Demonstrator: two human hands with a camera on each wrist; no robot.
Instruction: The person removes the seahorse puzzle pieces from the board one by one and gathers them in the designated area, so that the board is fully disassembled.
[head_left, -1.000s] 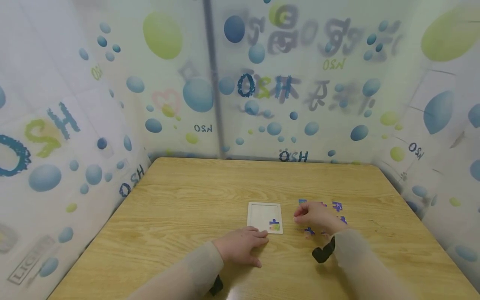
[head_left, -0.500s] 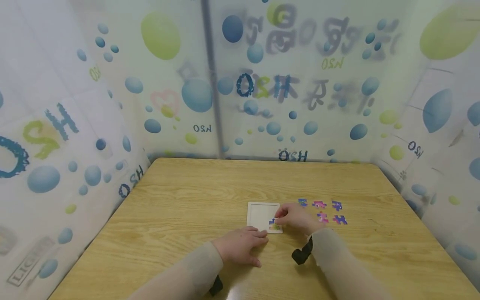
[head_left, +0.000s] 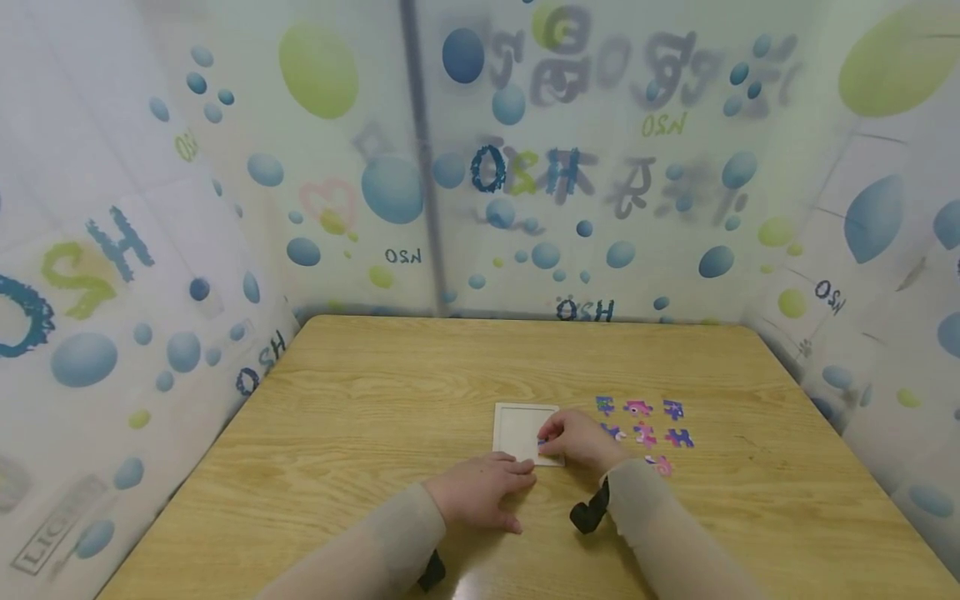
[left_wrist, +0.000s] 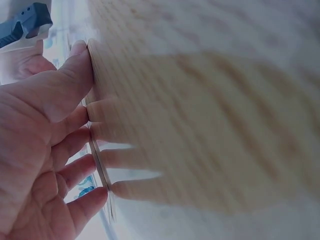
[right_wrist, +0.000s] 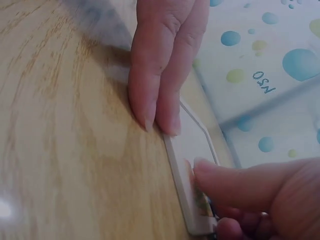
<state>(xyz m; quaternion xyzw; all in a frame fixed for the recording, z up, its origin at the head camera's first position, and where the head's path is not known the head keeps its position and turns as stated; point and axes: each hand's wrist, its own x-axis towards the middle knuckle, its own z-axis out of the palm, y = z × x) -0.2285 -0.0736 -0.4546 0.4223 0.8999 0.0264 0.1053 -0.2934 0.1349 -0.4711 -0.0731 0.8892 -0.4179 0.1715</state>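
Observation:
A small white puzzle frame [head_left: 517, 429] lies on the wooden table. My left hand [head_left: 482, 492] lies flat beside it, fingers extended, with fingertips at the frame's near edge; the left wrist view shows these fingertips [left_wrist: 92, 197] on the tabletop. Over the frame's lower right corner is my right hand [head_left: 583, 442], its thumb and fingers pinching a jigsaw piece [right_wrist: 188, 171]. The thumb and curled fingers cover most of that piece. Green colouring of the piece set in the corner [right_wrist: 202, 204] shows under the thumb in the right wrist view.
Right of the frame, several loose jigsaw pieces lie spread in rows, among them a pink piece [head_left: 645, 434], a purple piece [head_left: 679, 437] and a pink curled one [head_left: 660, 465]. A bubble-patterned curtain [head_left: 345, 283] encloses the table [head_left: 360, 383] at the back and sides.
My right hand has moved left from the loose pieces to the frame's lower right corner, bringing a jigsaw piece from the nearest row. My left hand has stayed in place.

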